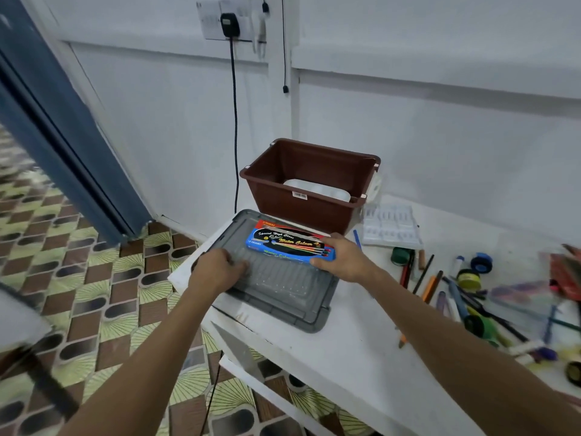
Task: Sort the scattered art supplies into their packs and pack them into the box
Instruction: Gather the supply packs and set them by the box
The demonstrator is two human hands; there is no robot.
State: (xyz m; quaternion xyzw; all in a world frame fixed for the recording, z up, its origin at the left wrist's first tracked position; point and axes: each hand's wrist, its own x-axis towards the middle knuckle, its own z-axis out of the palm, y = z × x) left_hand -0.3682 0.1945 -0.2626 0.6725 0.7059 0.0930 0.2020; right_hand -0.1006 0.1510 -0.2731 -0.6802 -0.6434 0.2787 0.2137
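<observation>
A person's right hand (pixel 341 259) gripped the end of a blue water colour pack (pixel 287 245) lying on a grey lid (pixel 314 319) on a white table (pixel 345 357). The left hand (pixel 220 269) pressed the lid, fingers curled at a clear tray (pixel 276 280). The brown box (pixel 309 184) stood just behind; loose supplies (pixel 471 297) lay scattered to the right.

white panelled wall (pixel 440 136) behind white table (pixel 361 357); socket plate (pixel 220 20) high up, black cable (pixel 235 127) hanging down; blue door frame (pixel 63 127) left; patterned brown-green tile floor (pixel 78 294).
</observation>
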